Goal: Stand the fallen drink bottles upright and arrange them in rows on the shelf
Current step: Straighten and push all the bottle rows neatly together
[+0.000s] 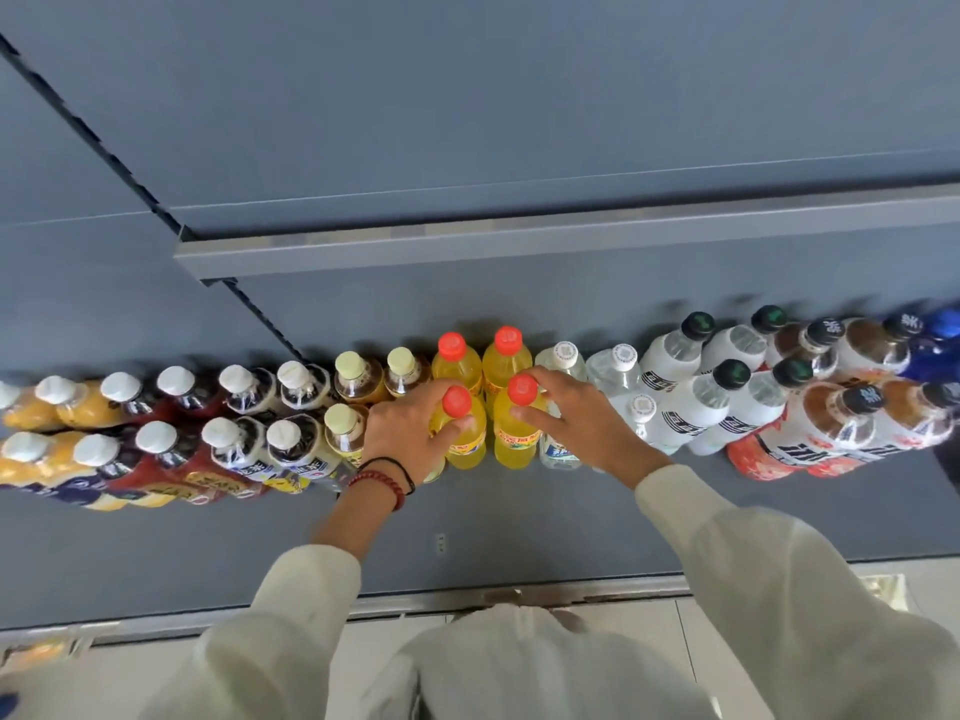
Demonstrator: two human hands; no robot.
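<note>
Two rows of upright drink bottles run across the grey shelf (519,522). In the middle stand several yellow bottles with red caps. My left hand (410,428) grips the front left yellow bottle (465,439) by its shoulder, thumb near the cap. My right hand (582,423) grips the front right yellow bottle (514,433), its fingers curled around the neck below the cap. Behind them are two more yellow bottles (457,363). No bottle in view lies on its side.
Left of my hands stand pale-capped bottles (345,426) and white-capped dark and orange bottles (156,444). To the right are clear water bottles (618,366), white bottles with dark caps (701,402), and orange-labelled ones (831,433). An upper shelf edge (519,241) overhangs behind.
</note>
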